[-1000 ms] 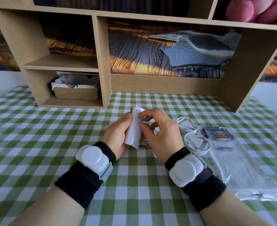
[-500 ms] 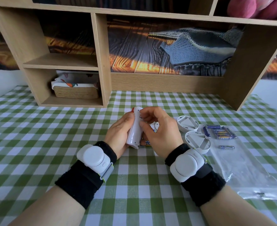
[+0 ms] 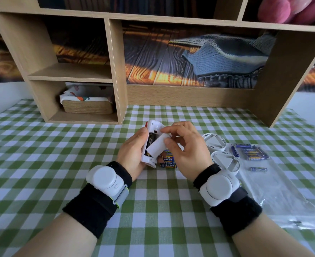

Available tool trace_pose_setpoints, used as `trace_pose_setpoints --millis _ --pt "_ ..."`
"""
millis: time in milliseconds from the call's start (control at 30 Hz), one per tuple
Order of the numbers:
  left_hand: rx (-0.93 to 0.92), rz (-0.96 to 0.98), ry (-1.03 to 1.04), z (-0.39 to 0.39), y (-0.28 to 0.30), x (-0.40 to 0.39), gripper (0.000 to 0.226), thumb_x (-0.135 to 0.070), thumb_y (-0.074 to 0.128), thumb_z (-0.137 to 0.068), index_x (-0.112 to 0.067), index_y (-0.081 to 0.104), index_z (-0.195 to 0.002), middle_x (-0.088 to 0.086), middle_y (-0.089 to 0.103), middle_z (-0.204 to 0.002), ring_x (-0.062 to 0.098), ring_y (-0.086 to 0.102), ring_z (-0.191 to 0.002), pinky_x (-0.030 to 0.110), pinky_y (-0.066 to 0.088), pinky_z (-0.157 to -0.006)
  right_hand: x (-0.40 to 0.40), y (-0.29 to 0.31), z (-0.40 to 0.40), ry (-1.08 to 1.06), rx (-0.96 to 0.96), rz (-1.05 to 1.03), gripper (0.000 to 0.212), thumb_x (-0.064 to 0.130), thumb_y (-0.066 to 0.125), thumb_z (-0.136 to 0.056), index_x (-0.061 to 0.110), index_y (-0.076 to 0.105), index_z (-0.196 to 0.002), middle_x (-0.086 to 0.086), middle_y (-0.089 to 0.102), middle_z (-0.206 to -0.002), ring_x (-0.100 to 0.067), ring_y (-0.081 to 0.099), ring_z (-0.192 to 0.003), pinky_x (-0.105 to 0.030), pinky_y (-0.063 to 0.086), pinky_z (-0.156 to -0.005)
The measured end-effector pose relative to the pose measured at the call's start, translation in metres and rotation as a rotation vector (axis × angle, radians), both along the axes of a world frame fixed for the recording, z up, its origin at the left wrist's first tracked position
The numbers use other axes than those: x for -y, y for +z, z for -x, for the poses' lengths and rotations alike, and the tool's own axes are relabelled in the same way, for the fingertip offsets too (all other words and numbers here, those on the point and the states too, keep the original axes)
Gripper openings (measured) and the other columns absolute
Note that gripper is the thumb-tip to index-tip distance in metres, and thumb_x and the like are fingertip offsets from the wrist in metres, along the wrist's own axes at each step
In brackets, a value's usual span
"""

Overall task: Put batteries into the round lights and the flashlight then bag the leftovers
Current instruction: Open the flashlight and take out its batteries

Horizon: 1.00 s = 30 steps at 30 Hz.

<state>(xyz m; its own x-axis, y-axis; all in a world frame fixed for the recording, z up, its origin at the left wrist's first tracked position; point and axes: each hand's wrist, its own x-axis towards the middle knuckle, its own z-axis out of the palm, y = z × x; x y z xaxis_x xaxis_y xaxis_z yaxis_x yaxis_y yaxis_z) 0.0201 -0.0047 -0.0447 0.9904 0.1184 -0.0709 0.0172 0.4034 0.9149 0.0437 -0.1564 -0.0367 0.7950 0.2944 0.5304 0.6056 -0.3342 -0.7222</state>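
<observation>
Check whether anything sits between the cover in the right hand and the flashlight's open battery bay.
Nothing visible does. The right hand pinches the cover, tilted directly over the bay of the flashlight, which the left hand grips. A dark battery already sits inside.

One flashlight; two round lights; one plastic bag; two hands

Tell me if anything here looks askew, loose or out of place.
Only the flashlight's battery cover sits askew: the right hand pinches it, tilted off the flashlight in the left hand, leaving a dark battery exposed. Otherwise nothing stands out.
</observation>
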Motion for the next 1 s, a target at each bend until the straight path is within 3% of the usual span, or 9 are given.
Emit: trace_pose_setpoints --millis 100,167,367,533,733,867,1000 --pt "-0.003 0.036 0.02 0.0 0.002 -0.003 0.042 -0.038 0.039 -0.104 -0.007 0.06 -0.125 0.019 0.069 -0.098 0.027 0.066 -0.071 0.035 0.054 -0.054 0.003 0.005 0.002 -0.022 -0.011 -0.011 0.023 0.013 0.064 -0.091 0.035 0.062 -0.097 0.013 0.062 -0.095 -0.004 0.06 -0.087 -0.023 0.052 -0.08" --pt "0.006 0.058 0.016 0.001 0.005 -0.004 0.042 -0.038 0.036 -0.105 -0.006 0.06 -0.12 0.019 0.07 -0.089 0.027 0.065 -0.064 0.036 0.055 -0.053 0.007 0.011 0.002 -0.016 -0.031 -0.043 0.022 0.013 0.064 -0.092 0.035 0.06 -0.092 0.014 0.065 -0.088 -0.006 0.061 -0.082 -0.023 0.052 -0.077" --pt "0.008 0.09 -0.044 0.003 0.005 -0.002 0.046 -0.037 0.032 -0.106 -0.004 0.061 -0.118 0.021 0.069 -0.088 0.029 0.065 -0.062 0.04 0.058 -0.058 0.025 0.027 -0.003 -0.084 -0.058 0.022 0.018 0.013 0.065 -0.092 0.031 0.062 -0.089 0.014 0.065 -0.082 0.0 0.059 -0.072 -0.01 0.043 -0.064" --pt "0.004 0.099 -0.079 0.004 0.006 -0.004 0.045 -0.038 0.033 -0.105 -0.005 0.061 -0.118 0.019 0.07 -0.09 0.029 0.066 -0.063 0.041 0.058 -0.059 0.043 0.035 0.006 -0.145 -0.036 0.205 0.014 0.017 0.067 -0.089 0.03 0.064 -0.086 0.013 0.067 -0.084 -0.005 0.063 -0.078 -0.016 0.051 -0.069" --pt "0.012 0.074 -0.081 0.005 0.004 -0.002 0.046 -0.038 0.033 -0.105 -0.004 0.059 -0.121 0.019 0.07 -0.088 0.028 0.066 -0.063 0.039 0.057 -0.059 0.087 0.017 0.032 -0.075 -0.062 0.4 0.016 0.015 0.074 -0.083 0.028 0.067 -0.078 0.012 0.07 -0.089 -0.006 0.064 -0.081 -0.024 0.053 -0.075" --pt "0.01 0.063 -0.089 0.003 0.003 -0.002 0.048 -0.039 0.033 -0.105 -0.001 0.057 -0.125 0.022 0.069 -0.091 0.029 0.066 -0.063 0.037 0.059 -0.056 0.099 0.006 0.04 -0.068 -0.072 0.508 0.017 0.021 0.074 -0.084 0.035 0.065 -0.079 0.018 0.067 -0.097 -0.001 0.058 -0.09 -0.011 0.04 -0.076" --pt "0.007 0.05 -0.092 0.003 0.003 -0.002 0.048 -0.039 0.033 -0.105 -0.002 0.058 -0.122 0.019 0.072 -0.087 0.028 0.067 -0.063 0.035 0.059 -0.056 0.105 0.002 0.044 -0.015 -0.069 0.515 0.019 0.017 0.075 -0.082 0.034 0.066 -0.08 0.015 0.067 -0.096 -0.004 0.058 -0.095 -0.009 0.038 -0.079"
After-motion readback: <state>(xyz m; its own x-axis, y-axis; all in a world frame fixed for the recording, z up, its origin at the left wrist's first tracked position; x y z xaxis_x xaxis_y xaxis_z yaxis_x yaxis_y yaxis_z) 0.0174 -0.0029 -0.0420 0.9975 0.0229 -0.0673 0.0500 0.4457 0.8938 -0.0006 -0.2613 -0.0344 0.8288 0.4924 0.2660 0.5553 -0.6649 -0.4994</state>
